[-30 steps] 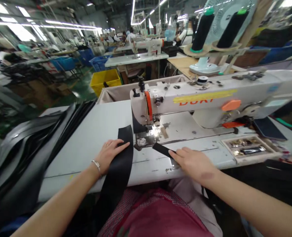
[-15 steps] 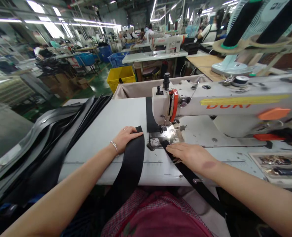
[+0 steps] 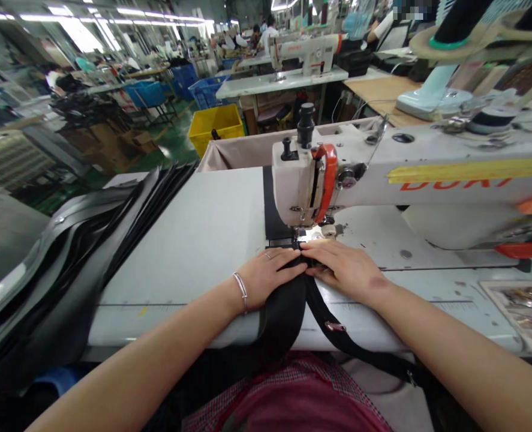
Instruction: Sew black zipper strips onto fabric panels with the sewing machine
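Observation:
My left hand (image 3: 270, 273) presses the end of a wide black strip (image 3: 288, 312) onto the sewing table, its fingertips just in front of the needle area. Touching it from the right, my right hand (image 3: 340, 267) holds the end of a narrow black zipper strip (image 3: 326, 315), which curves down over the table edge with metal pulls on it. The two strip ends meet under my fingertips, by the presser foot of the white sewing machine (image 3: 292, 186). Another black piece (image 3: 274, 207) lies flat behind, left of the machine head.
Stacked black strips (image 3: 126, 240) hang over the table's left side. A tray of small metal parts (image 3: 526, 306) is at the right. Behind are a fabric-lined bin (image 3: 243, 153), a yellow crate (image 3: 216, 127) and other people at machines.
My left hand has moved right with the wide strip, up to the zipper strip. My right hand has brought the zipper end slightly closer to the needle. The view has shifted a little.

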`<state>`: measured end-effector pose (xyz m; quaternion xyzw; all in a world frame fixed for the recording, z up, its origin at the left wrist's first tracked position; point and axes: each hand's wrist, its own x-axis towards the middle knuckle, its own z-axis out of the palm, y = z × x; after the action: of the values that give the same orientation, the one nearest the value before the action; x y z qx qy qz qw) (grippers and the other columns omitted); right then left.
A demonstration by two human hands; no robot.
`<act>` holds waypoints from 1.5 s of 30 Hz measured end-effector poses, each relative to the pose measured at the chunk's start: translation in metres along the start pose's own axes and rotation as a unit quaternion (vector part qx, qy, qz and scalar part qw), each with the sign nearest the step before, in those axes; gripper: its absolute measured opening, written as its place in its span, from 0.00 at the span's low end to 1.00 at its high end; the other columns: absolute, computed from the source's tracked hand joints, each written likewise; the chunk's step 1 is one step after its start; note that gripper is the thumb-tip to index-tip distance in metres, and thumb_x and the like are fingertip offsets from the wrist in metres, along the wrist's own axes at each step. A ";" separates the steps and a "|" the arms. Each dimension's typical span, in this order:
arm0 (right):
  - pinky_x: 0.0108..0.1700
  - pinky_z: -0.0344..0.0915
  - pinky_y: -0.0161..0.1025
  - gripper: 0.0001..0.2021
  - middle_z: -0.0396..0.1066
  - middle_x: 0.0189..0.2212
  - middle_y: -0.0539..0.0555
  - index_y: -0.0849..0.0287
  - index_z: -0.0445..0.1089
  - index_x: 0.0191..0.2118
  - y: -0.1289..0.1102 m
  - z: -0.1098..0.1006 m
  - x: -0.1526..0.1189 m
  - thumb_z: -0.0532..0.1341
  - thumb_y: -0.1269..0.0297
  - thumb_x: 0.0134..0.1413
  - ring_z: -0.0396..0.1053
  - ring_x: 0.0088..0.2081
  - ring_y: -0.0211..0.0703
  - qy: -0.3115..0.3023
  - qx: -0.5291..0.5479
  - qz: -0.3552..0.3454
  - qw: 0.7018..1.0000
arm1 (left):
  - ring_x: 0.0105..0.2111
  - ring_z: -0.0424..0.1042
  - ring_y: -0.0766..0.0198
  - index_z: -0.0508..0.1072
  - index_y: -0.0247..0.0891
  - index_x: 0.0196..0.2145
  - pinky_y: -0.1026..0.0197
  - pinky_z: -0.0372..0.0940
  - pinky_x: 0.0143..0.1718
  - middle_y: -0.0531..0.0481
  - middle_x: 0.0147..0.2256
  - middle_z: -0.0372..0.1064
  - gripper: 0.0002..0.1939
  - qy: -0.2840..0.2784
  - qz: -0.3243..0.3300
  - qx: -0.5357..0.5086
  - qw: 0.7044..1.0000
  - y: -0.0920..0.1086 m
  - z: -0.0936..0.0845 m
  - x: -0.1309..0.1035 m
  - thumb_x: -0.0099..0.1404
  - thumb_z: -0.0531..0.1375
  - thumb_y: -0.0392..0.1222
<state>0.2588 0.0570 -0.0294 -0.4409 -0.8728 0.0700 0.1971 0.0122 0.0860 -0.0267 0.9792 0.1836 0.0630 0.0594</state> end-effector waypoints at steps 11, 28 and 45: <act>0.57 0.61 0.45 0.18 0.65 0.56 0.53 0.55 0.65 0.56 -0.002 -0.004 0.002 0.57 0.62 0.60 0.61 0.58 0.44 -0.013 0.000 0.004 1.000 | 0.63 0.49 0.54 0.53 0.42 0.63 0.47 0.48 0.63 0.42 0.63 0.48 0.26 0.003 -0.022 -0.003 1.000 -0.004 0.005 -0.002 0.69 0.49 0.35; 0.49 0.67 0.46 0.17 0.66 0.56 0.51 0.50 0.65 0.55 0.001 -0.004 0.009 0.57 0.60 0.60 0.63 0.54 0.48 -0.019 -0.038 0.034 0.999 | 0.64 0.47 0.58 0.53 0.46 0.63 0.48 0.44 0.65 0.46 0.64 0.47 0.26 0.022 -0.003 -0.046 0.999 -0.024 0.008 0.005 0.69 0.53 0.40; 0.48 0.68 0.45 0.17 0.64 0.57 0.51 0.52 0.65 0.54 0.000 0.000 0.009 0.56 0.62 0.60 0.62 0.55 0.47 -0.012 -0.052 0.036 0.998 | 0.63 0.49 0.55 0.57 0.47 0.62 0.47 0.46 0.65 0.46 0.61 0.50 0.25 0.034 -0.026 -0.091 0.995 -0.029 0.010 0.009 0.68 0.54 0.41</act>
<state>0.2536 0.0643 -0.0265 -0.4810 -0.8611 0.0365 0.1603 0.0121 0.1152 -0.0395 0.9619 0.2042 0.1111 0.1437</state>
